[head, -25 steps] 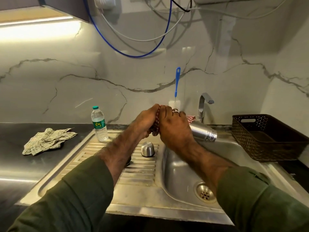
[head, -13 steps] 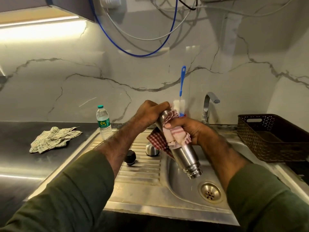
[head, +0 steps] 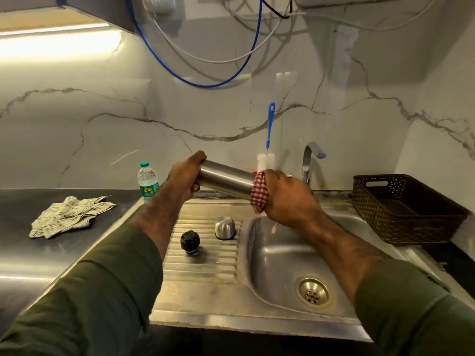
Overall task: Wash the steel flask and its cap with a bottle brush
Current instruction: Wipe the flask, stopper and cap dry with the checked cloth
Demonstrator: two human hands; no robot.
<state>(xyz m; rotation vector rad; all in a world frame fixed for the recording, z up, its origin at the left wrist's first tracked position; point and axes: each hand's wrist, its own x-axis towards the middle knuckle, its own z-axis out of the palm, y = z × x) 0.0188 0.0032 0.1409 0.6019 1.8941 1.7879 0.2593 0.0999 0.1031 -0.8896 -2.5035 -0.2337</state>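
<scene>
Steel flask [head: 226,179], swung from mouth-down a moment ago to near level above the sink [head: 272,255]: left hand [head: 183,179] clenched round its base, right hand [head: 288,196] grasping a checked cloth [head: 259,194] over the opposite end, so drying looks underway, cap [head: 225,227] lying below the grip.

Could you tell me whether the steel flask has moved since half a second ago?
Yes. The cylindrical steel flask has swung up from pointing down into the sink basin to nearly level, above the steel draining board.
</scene>
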